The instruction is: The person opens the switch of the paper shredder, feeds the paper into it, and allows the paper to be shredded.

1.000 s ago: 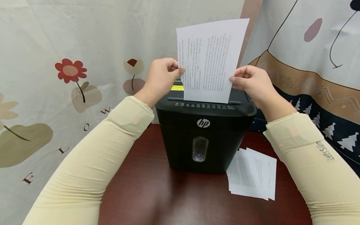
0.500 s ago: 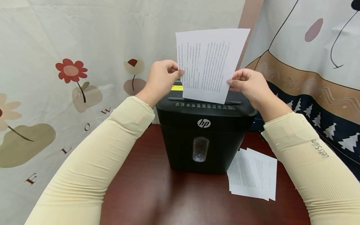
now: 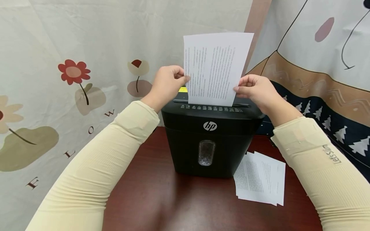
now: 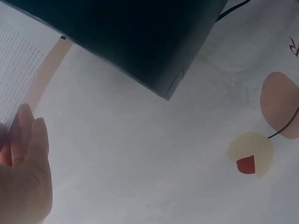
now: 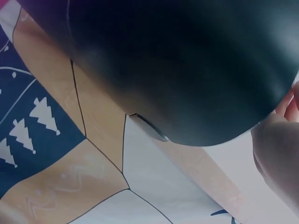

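Note:
A printed sheet of paper (image 3: pixel 212 67) stands upright over the black HP paper shredder (image 3: pixel 188 141), its bottom edge at the feed slot (image 3: pixel 241 105). Whether that edge has entered the slot I cannot tell. My left hand (image 3: pixel 167 81) pinches the sheet's left edge between thumb and fingers. On the opposite edge, my right hand (image 3: pixel 257 93) pinches it a little lower. In the left wrist view the left hand (image 4: pixel 28 163) is beside the printed page. The right wrist view shows only part of the right hand (image 5: pixel 280 144) behind the shredder body.
Several printed sheets (image 3: pixel 260 179) lie on the dark red table (image 3: pixel 138 199) by the shredder's right side. Paper bits show through the shredder's small window (image 3: pixel 206 153). A patterned curtain (image 3: pixel 95 38) hangs close behind.
The sheet has come down and straightened, its lower edge now more level along the slot. Both hands have lowered slightly with it, still pinching its edges.

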{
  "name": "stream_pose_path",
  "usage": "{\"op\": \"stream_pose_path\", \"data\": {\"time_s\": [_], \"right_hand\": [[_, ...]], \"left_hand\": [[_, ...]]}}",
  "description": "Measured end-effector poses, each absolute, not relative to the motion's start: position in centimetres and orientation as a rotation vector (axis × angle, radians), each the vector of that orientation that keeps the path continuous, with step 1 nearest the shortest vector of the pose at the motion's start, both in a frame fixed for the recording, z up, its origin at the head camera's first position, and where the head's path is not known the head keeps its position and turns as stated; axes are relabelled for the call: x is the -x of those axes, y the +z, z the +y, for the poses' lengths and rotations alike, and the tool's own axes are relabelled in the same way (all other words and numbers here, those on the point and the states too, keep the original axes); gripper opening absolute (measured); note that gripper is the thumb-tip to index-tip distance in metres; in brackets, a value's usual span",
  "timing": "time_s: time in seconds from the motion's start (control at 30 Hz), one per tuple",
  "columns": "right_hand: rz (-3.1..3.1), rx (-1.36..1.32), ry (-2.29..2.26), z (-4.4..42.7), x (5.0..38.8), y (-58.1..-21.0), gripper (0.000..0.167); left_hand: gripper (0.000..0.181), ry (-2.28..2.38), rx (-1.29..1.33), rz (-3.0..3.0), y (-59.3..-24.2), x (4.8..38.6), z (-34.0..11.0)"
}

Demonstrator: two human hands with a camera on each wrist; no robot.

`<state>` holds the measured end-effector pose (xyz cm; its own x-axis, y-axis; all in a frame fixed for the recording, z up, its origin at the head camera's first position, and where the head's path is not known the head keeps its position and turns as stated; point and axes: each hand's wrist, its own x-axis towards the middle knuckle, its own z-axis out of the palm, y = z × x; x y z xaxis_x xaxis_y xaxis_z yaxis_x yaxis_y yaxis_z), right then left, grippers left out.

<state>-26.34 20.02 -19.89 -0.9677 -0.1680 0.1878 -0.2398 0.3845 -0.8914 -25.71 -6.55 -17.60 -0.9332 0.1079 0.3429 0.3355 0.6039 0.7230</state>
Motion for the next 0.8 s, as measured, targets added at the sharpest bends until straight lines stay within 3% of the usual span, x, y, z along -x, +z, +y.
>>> {"op": "stream_pose_path", "data": {"time_s": [0.2,0.47,0.8], "right_hand": [[-2.596,-0.373,1.634,20.1,26.3,-20.0,0.008],[-2.688,-0.372,1.518,20.1,26.2,-20.2,0.02],[-2.743,-0.363,1.425,20.0,26.2,-20.6,0.017]], "left_hand": [[0.012,-1.2,0.371,-2.613,-17.8,25.8,-6.6],[0.013,-1.149,0.38,-2.652,-18.4,26.1,-6.8],[0.015,-1.061,0.385,-2.686,-19.1,26.2,-6.9]]}}
